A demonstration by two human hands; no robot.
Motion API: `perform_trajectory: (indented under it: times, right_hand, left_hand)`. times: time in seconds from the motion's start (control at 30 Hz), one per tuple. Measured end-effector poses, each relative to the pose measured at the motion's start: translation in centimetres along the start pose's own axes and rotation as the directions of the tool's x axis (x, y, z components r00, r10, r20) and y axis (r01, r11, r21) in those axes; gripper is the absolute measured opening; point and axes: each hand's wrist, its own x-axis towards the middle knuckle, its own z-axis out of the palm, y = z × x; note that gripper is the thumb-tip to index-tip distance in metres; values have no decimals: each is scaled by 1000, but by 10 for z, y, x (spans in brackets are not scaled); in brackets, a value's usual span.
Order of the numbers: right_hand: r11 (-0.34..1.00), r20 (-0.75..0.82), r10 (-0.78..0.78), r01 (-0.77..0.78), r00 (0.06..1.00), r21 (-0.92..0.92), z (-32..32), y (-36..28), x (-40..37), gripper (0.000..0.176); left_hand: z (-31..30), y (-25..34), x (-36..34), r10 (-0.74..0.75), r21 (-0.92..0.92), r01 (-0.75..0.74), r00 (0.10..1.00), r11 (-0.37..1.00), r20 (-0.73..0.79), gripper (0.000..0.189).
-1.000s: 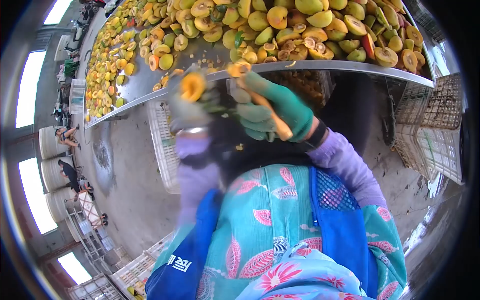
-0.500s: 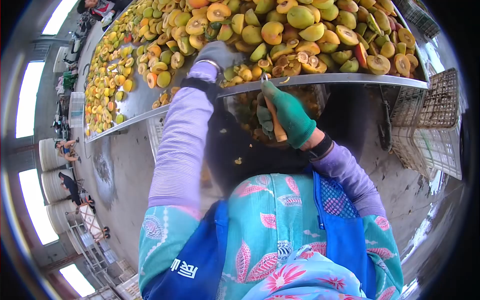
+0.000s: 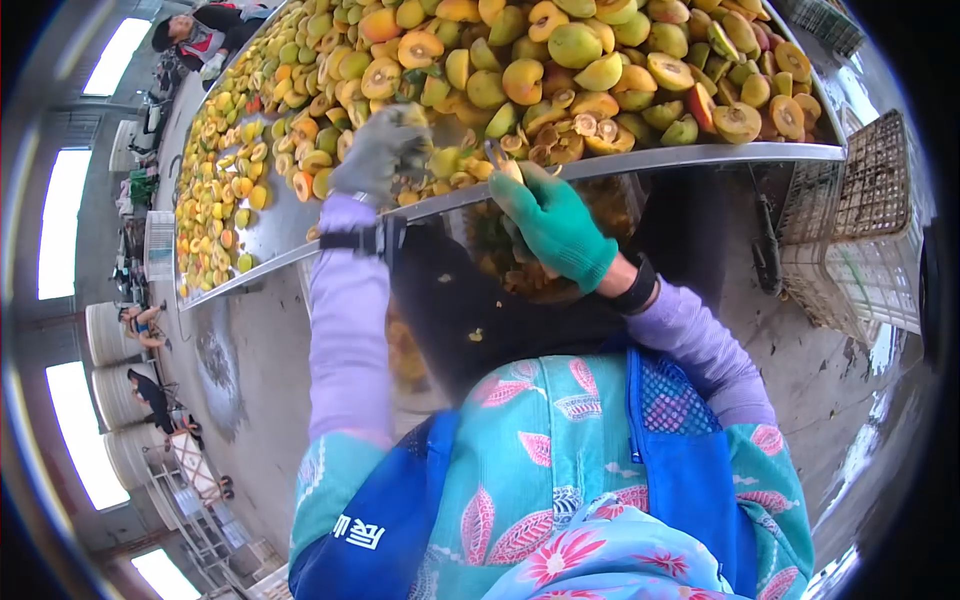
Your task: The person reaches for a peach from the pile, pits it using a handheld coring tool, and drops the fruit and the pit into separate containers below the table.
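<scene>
My right hand (image 3: 560, 225), in a green glove, is closed round a wooden-handled pitting tool with a looped metal tip (image 3: 494, 152); the tip points up at the table's front rim. In a grey glove, my left hand (image 3: 380, 150) hovers over the metal table (image 3: 275, 235) at the edge of the fruit pile, its fingers smeared by motion. Beyond both hands lie many peaches (image 3: 575, 45), yellow-green to orange, a lot of them cut in half. Small trimmed fruit pieces (image 3: 455, 165) lie between my hands along the rim.
Below the rim, between my knees, a container of fruit scraps (image 3: 490, 235) is partly hidden by my right hand. Stacked plastic crates (image 3: 850, 235) stand at the right. A person (image 3: 190, 30) is at the table's far left; large white tubs (image 3: 120, 395) line the left wall.
My left hand has pulled back and left from the fruit pile. The right hand has shifted slightly left, turning so the wooden handle is mostly hidden.
</scene>
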Motion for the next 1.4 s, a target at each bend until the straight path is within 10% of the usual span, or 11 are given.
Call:
perform_trajectory:
  times: [0.13,0.23,0.37,0.47,0.6,0.77,0.83,0.9,1.17,1.3,1.4]
  right_hand:
    - [921,56,-197,204,979,-331,16,-2,11,38]
    - [898,70,-175,188,982,-398,23,-1,11,38]
    - [902,50,-128,138,990,-409,20,-5,3,40]
    - [831,35,-174,166,984,-531,20,-8,-5,42]
    - [841,32,-188,178,982,-511,24,-4,-3,43]
    - [923,-21,-165,147,986,-355,34,17,-7,45]
    - [924,14,-159,153,987,-350,27,18,-5,43]
    - [980,21,-12,16,1000,-199,29,9,-10,41]
    - [797,190,303,-358,934,487,44,-12,-16,39]
    - [970,-32,85,-75,996,233,47,7,-10,41]
    - [939,377,181,-274,908,210,3,3,-1,46]
  left_hand:
    - [35,-2,-72,343,-560,-325,936,762,-77,36]
    - [64,-17,-75,462,-389,-512,859,766,-221,37]
    - [81,-23,-76,791,726,-469,589,503,-166,32]
    - [91,-15,-79,857,885,-351,506,305,-94,32]
    - [97,-21,-79,602,269,-541,671,797,-433,31]
    - [120,-14,-79,399,-64,-530,708,846,-582,31]
    - [126,-13,-75,579,129,-618,614,776,-537,20]
    - [129,-3,-78,314,-292,-476,830,829,-461,20]
    - [107,9,-64,598,400,-490,773,775,-213,21]
    - [100,-8,-54,379,-152,-419,895,895,-236,15]
    - [95,13,-74,740,692,-622,646,366,189,14]
